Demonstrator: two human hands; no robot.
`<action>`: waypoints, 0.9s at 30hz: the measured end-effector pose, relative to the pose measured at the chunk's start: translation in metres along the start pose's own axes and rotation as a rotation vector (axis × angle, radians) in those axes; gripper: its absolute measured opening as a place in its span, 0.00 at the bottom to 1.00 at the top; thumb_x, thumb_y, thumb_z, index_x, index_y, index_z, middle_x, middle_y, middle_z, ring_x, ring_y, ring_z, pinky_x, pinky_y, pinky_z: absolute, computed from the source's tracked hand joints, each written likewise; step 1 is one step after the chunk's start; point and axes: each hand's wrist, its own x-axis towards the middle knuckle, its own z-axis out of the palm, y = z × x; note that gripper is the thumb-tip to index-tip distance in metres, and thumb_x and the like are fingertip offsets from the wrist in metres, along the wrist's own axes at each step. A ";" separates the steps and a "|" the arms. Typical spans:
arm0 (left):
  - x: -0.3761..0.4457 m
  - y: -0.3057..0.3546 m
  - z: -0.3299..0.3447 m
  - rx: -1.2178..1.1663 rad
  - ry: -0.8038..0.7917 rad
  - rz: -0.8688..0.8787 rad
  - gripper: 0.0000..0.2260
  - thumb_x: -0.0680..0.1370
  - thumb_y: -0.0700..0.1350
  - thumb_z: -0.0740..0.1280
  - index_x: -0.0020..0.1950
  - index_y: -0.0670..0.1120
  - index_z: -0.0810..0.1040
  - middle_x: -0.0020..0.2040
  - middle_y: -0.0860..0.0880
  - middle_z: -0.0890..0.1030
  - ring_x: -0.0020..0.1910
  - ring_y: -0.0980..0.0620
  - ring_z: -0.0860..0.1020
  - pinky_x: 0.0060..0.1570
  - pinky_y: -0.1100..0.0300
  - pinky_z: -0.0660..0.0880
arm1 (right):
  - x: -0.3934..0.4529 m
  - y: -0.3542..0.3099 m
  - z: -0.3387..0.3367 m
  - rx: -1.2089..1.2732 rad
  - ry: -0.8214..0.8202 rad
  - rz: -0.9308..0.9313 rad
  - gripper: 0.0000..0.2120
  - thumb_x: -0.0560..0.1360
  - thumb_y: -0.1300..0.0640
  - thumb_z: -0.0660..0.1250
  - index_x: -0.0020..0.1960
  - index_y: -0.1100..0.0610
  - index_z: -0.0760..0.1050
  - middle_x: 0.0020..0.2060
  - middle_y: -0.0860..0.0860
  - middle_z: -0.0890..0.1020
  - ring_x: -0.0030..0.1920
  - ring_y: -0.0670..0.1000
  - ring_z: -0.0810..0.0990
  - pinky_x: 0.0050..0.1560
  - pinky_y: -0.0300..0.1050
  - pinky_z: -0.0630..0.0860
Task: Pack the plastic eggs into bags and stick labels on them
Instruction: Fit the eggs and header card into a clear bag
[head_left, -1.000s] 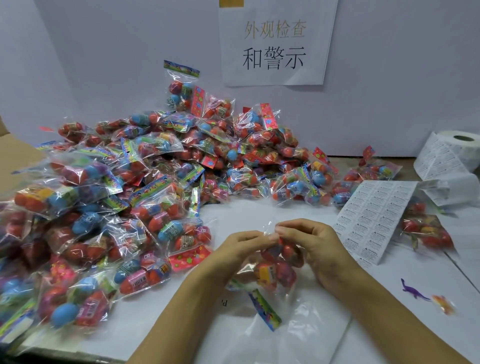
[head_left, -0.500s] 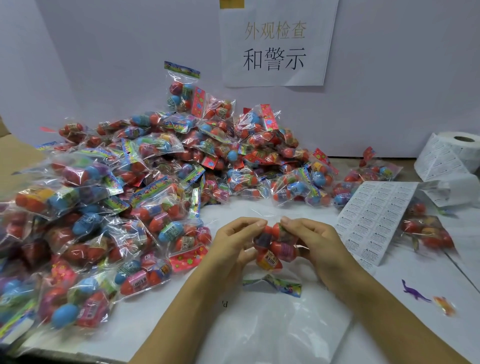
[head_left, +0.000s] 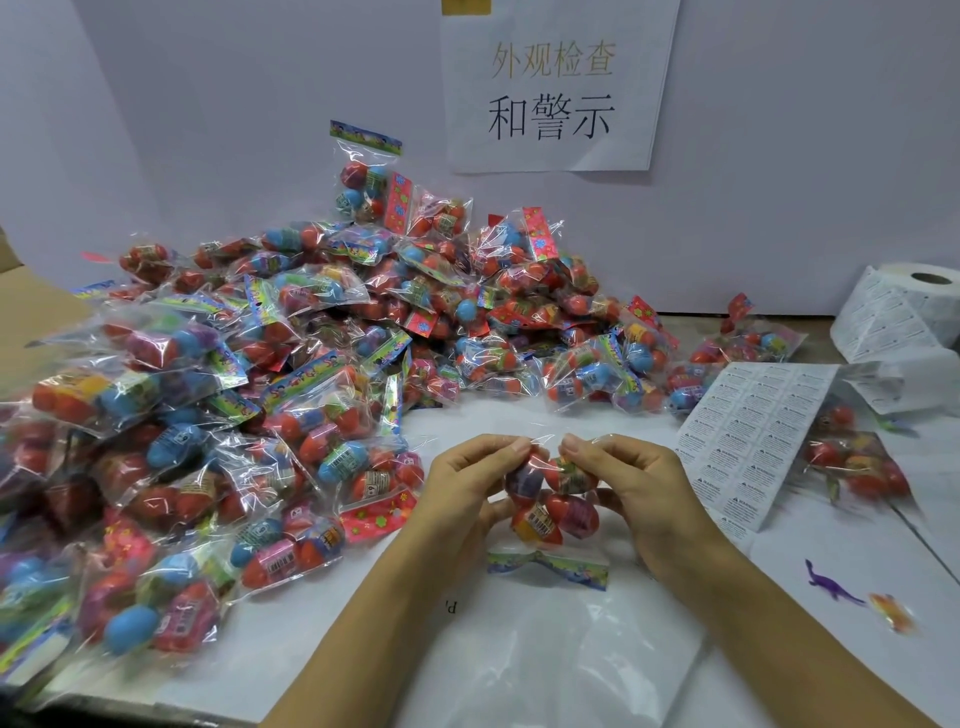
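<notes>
A clear bag of plastic eggs (head_left: 553, 499) hangs between my hands just above the white table, its printed header strip (head_left: 548, 565) at the bottom. My left hand (head_left: 467, 483) pinches the bag's upper edge from the left, and my right hand (head_left: 631, 483) pinches it from the right. Red, purple and yellow eggs show through the film. A sheet of small white warning labels (head_left: 753, 431) lies to the right of my right hand. A roll of the same labels (head_left: 904, 312) stands at the far right.
A big heap of filled egg bags (head_left: 270, 374) covers the left and back of the table. One more filled bag (head_left: 852, 462) lies right of the label sheet. A purple toy dinosaur (head_left: 831, 584) and an orange toy (head_left: 891, 613) lie near the right edge. Empty clear bags (head_left: 550, 654) lie under my forearms.
The bag of eggs has been turned upright, its header strip swinging from lower left to straight below. Both hands rose slightly and now pinch the top edge close together.
</notes>
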 end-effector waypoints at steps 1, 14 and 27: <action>0.000 0.000 0.000 0.001 0.006 0.003 0.06 0.71 0.47 0.75 0.44 0.45 0.88 0.44 0.44 0.86 0.44 0.51 0.84 0.45 0.55 0.83 | 0.000 0.001 0.000 0.000 -0.002 0.003 0.15 0.66 0.49 0.76 0.37 0.62 0.84 0.34 0.55 0.83 0.34 0.50 0.82 0.33 0.41 0.79; -0.001 -0.001 -0.003 0.079 0.076 0.092 0.12 0.65 0.51 0.81 0.44 0.46 0.88 0.43 0.44 0.86 0.43 0.49 0.85 0.43 0.57 0.81 | -0.004 -0.004 -0.002 -0.135 -0.050 -0.040 0.18 0.63 0.43 0.76 0.44 0.57 0.86 0.41 0.56 0.87 0.42 0.52 0.86 0.38 0.43 0.81; 0.001 0.009 -0.007 -0.108 0.074 -0.047 0.07 0.70 0.40 0.75 0.44 0.37 0.87 0.45 0.40 0.87 0.39 0.49 0.86 0.33 0.63 0.80 | 0.003 -0.008 -0.013 -0.084 -0.116 -0.066 0.11 0.64 0.51 0.77 0.38 0.59 0.87 0.31 0.54 0.83 0.29 0.47 0.76 0.30 0.40 0.78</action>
